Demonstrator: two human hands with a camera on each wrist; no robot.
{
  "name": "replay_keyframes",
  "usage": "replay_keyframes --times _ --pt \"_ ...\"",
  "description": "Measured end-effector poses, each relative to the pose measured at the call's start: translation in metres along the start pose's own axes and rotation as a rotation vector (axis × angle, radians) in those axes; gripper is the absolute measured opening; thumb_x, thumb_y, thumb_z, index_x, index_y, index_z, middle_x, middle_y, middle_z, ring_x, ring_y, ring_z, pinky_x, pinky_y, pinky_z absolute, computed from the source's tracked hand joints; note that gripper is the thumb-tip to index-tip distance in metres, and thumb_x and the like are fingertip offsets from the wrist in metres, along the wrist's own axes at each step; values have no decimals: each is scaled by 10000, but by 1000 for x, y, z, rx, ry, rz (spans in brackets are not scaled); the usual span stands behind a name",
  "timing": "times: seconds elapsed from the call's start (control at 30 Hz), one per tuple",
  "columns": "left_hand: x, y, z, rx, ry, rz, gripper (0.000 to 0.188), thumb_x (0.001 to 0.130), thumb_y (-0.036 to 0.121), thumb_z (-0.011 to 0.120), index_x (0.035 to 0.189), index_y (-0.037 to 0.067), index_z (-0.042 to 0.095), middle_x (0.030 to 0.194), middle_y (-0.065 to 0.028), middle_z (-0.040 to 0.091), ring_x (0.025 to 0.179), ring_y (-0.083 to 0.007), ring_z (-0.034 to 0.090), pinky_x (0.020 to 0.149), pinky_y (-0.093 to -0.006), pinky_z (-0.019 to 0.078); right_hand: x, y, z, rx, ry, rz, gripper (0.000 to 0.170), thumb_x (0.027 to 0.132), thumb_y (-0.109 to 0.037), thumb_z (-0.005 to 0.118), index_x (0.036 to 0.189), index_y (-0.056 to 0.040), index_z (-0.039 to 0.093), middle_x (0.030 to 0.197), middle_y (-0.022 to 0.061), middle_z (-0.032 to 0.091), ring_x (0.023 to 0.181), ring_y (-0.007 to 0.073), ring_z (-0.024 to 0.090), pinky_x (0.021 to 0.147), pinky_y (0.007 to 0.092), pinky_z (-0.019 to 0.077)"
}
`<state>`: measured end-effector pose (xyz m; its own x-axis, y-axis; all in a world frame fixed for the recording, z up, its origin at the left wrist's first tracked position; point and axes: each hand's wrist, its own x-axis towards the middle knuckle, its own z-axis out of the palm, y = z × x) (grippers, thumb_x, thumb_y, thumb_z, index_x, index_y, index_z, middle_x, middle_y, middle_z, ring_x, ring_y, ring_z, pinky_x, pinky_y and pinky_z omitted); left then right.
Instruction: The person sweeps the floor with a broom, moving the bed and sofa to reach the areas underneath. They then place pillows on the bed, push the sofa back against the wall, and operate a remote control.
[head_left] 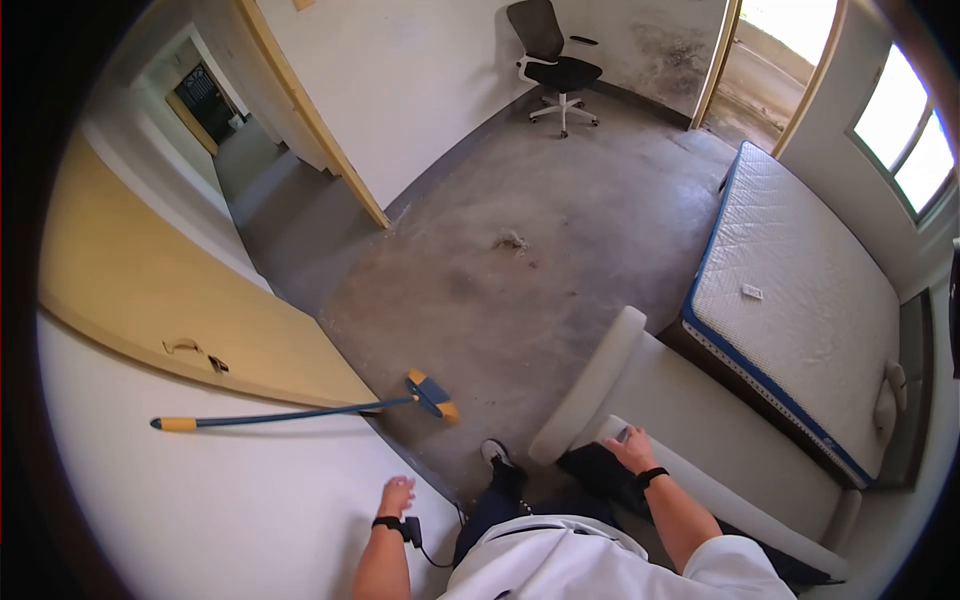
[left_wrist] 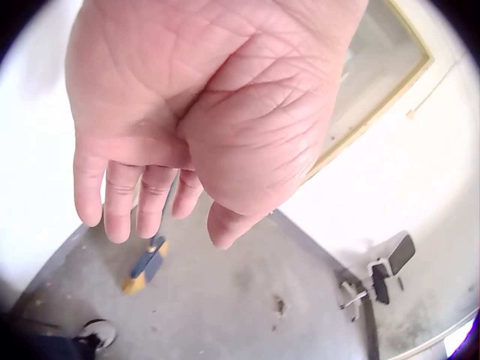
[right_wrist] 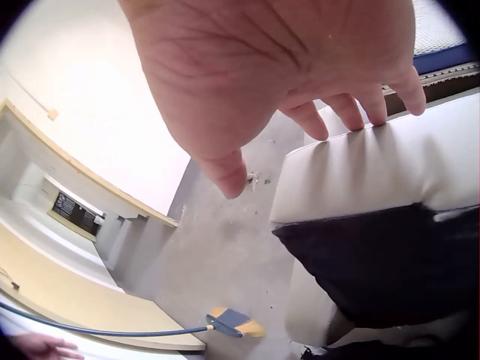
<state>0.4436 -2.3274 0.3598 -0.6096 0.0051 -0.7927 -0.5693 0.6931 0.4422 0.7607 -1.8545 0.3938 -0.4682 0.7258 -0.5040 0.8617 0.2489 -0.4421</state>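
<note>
My left hand (head_left: 398,495) hangs with relaxed fingers beside the white wall and holds nothing; the left wrist view shows its palm (left_wrist: 202,97). My right hand (head_left: 632,452) is at the top of the light sofa back (head_left: 700,480); in the right wrist view its fingertips (right_wrist: 375,120) rest on or just over the pale upholstery (right_wrist: 360,169). Dark cloth (right_wrist: 375,255) covers the sofa's side below. A broom with a blue and yellow head (head_left: 432,395) leans across the wall, its handle (head_left: 290,414) pointing left, apart from both hands.
A mattress (head_left: 790,290) with a small white item (head_left: 752,292) lies beyond the sofa. Debris (head_left: 512,241) sits on the grey floor (head_left: 450,290). An office chair (head_left: 560,72) stands at the far wall. A yellow door (head_left: 180,290) and a hallway are at left.
</note>
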Motion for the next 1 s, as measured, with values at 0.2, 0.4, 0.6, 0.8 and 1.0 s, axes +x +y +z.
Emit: replay_keyframes --times 0.2,0.4,0.6,0.8,1.0 --pt "28 186 -89 106 150 293 483 856 242 656 1257 11 516 983 -91 653 792 -177 618 651 -320 507 37 -30 10 -83 -29 161 677 708 -485 697 1127 36 589 1191 266 557 1142 388 517 998 415 423" --pt "78 247 -76 686 122 572 562 755 324 725 1179 -12 572 1002 -173 680 957 -281 654 839 -368 504 53 -33 10 -50 -27 389 644 725 -487 690 1132 5 606 1191 216 588 1158 359 526 969 410 448" --pt "119 269 -26 909 -125 404 546 754 300 750 1152 -41 601 948 -157 690 882 -254 668 808 -349 514 131 10 -1 168 136 527 560 750 -490 666 918 44 681 1009 253 655 987 385 621 856 432 502" --pt "173 387 84 1069 -284 318 636 781 318 731 1269 -34 525 1121 -180 653 1024 -302 638 885 -345 500 251 144 -69 575 358 768 546 770 -476 609 869 59 662 921 286 624 892 423 601 838 445 473" --pt "204 580 262 1160 -374 384 481 863 268 654 1224 -34 555 1185 -196 610 1055 -273 591 911 -357 469 442 273 -185 701 666 912 461 776 -407 591 793 46 672 901 278 645 927 407 613 811 438 473"
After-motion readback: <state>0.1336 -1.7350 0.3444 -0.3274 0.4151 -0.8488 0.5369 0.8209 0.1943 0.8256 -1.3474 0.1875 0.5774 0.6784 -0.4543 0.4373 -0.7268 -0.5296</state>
